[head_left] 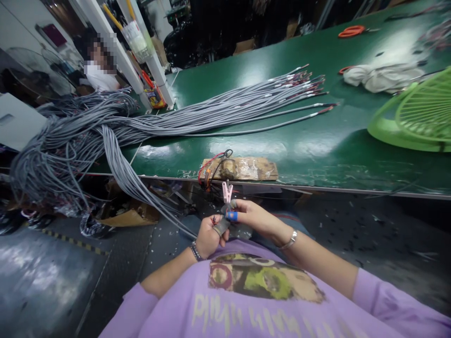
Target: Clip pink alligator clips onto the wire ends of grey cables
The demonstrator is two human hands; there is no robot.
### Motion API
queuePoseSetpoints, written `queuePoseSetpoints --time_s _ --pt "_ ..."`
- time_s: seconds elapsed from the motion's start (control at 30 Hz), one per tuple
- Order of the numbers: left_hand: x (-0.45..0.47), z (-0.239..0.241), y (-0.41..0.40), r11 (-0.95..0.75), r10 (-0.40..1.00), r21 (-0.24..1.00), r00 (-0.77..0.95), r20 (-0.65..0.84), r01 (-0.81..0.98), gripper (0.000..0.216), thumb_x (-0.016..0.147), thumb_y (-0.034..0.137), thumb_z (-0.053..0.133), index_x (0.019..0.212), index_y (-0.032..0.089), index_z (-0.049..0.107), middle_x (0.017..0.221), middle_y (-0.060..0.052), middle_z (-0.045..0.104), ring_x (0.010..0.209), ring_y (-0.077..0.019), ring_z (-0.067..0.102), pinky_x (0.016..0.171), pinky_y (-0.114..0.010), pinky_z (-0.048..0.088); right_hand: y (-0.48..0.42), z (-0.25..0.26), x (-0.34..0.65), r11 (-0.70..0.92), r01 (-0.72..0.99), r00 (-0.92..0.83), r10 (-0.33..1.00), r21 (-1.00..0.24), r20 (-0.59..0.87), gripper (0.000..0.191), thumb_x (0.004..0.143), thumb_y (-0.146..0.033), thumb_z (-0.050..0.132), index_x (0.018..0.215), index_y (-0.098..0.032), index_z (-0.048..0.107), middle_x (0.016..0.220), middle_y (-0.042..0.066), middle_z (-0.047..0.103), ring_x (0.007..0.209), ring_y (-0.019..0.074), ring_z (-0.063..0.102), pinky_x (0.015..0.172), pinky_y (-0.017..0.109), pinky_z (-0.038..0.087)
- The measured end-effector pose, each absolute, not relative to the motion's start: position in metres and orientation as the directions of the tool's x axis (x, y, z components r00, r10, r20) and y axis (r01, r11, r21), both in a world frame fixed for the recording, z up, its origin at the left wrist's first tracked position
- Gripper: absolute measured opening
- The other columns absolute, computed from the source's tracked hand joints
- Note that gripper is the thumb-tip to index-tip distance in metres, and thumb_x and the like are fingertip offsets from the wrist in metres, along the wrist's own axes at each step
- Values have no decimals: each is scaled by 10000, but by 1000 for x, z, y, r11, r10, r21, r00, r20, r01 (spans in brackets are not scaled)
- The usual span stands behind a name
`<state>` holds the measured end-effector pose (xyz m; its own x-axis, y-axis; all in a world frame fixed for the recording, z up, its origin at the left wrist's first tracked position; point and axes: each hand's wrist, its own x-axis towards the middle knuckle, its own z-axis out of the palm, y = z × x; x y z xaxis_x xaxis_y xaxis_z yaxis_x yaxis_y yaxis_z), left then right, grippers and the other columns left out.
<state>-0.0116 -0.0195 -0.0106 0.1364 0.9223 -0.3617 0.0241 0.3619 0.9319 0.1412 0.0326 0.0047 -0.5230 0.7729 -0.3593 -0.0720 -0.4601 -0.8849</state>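
Just in front of my body, my left hand (208, 236) is closed, with a grey covering on its thumb. Thin dark wire ends (213, 219) stick up from its grip. A bundle of grey cables (141, 188) droops off the table and runs to this hand. My right hand (248, 215) meets it fingertip to fingertip, pinched shut, with blue tape around one finger. What lies between its fingers is too small to make out. A pink clothespin (227, 191) sits right above the fingertips, at the edge of a wooden block (252, 168).
More grey cables (211, 112) lie along the green table (299, 141), heaped at the left. A green fan (416, 117), a cloth (384, 77) and orange-handled scissors (352, 31) are at the right. Red and black leads (211, 171) cross the block. A person (100, 65) is behind the post.
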Motion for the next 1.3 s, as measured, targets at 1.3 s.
queuePoseSetpoints --time_s 1.3 --pt "-12 -17 -22 320 947 948 -26 -319 4 560 704 716 573 528 189 500 425 17 536 299 -66 404 334 -205 246 22 -4 134 -461 -127 -400 834 -878 -380 459 502 -537 806 697 -166 621 650 -22 571 596 100 431 582 253 338"
